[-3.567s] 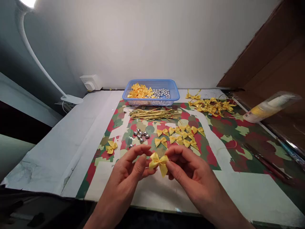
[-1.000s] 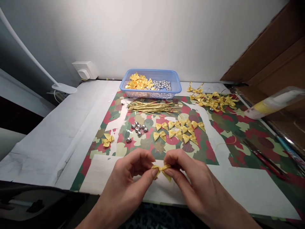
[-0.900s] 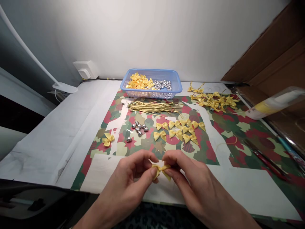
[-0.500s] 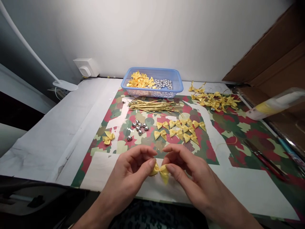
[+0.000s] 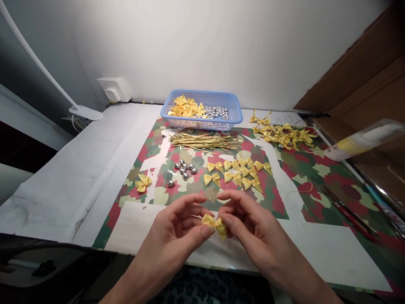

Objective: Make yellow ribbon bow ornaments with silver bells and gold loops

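A small yellow ribbon bow (image 5: 214, 223) is pinched between both hands just above the table's near edge. My left hand (image 5: 177, 228) grips its left loop with thumb and forefinger. My right hand (image 5: 249, 230) grips the right loop the same way. Beyond the hands lie several loose yellow bows (image 5: 238, 173) on the patterned paper, with a cluster of silver bells (image 5: 184, 169) to their left. One single bow (image 5: 142, 183) sits apart at the left.
A blue basket (image 5: 202, 123) with bows and bells stands at the back, a bundle of gold wire ties (image 5: 202, 141) before it. Finished bows (image 5: 284, 133) lie back right. A glue bottle (image 5: 360, 141), a lamp base (image 5: 86, 113) and a wall socket (image 5: 114, 88) flank the mat.
Both hands kept hold of the bow, turning and working it between the fingers; they shifted slightly lower and nearer. The camera view tilted a little.
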`<state>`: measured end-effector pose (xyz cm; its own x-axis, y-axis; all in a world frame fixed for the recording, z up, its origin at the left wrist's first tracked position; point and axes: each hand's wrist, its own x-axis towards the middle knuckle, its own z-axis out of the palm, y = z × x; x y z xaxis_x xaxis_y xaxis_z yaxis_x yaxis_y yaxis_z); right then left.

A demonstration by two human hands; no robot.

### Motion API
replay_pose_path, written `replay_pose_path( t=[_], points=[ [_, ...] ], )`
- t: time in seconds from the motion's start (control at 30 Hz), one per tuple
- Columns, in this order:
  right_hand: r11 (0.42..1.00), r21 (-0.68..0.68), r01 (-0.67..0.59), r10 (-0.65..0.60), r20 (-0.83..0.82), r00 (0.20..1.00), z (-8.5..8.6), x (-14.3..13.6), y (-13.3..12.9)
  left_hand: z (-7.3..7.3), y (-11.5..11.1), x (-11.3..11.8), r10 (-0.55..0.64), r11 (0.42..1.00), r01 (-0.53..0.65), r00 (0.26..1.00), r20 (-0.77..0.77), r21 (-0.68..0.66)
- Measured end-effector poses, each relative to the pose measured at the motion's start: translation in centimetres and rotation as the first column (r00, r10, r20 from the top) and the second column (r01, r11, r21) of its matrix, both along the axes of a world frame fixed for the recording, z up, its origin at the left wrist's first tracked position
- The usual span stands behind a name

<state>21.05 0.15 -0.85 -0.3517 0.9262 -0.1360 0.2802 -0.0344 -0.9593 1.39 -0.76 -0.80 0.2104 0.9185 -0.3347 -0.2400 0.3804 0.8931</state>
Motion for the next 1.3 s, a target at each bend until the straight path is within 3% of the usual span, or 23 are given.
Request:
replay_pose_path(
  t=[0.13,0.27,0.47,0.57,0.73,0.9,1.03,1.2,1.3],
  points=[
    [0.990,0.137,-0.029,0.017,0.090,0.996,1.1,-0.4,0.0,-0.3,0.0,0.4,0.006,0.999,-0.006,1.000,-0.008,0.035],
    [0.936,0.351,-0.027,-0.016,0.117,0.993,1.8,-1.1,0.0,-0.2,-0.2,0.7,0.007,0.993,0.004,0.996,-0.092,0.117],
    [0.888,0.459,-0.029,-0.034,0.129,0.991,1.4,-2.0,-0.1,-0.3,-0.8,0.9,0.061,0.939,0.048,0.952,-0.301,0.342],
    [0.912,0.406,-0.049,-0.004,0.128,0.992,1.4,-2.3,0.0,-0.4,-0.9,1.0,0.070,0.912,0.082,0.934,-0.351,0.401],
    [0.979,0.197,-0.045,0.036,0.052,0.998,1.6,-2.6,0.3,-0.5,-0.8,1.1,0.053,0.903,0.122,0.920,-0.389,0.411],
    [0.995,0.094,-0.030,0.031,-0.005,1.000,1.5,-3.1,0.4,-0.3,-0.9,1.0,0.041,0.906,0.131,0.918,-0.394,0.401],
    [0.997,0.079,0.000,0.004,-0.056,0.998,1.1,-3.4,0.5,-0.2,-0.6,1.0,0.006,0.959,0.076,0.958,-0.287,0.274],
    [0.992,0.030,0.124,-0.116,-0.189,0.975,0.5,-2.0,0.6,-0.2,0.2,0.6,0.083,0.996,-0.081,0.996,-0.044,0.035],
    [0.997,-0.038,0.071,-0.075,-0.126,0.989,0.3,-1.0,0.3,-0.3,0.3,0.4,0.087,0.996,-0.087,0.996,-0.013,-0.016]
  ],
)
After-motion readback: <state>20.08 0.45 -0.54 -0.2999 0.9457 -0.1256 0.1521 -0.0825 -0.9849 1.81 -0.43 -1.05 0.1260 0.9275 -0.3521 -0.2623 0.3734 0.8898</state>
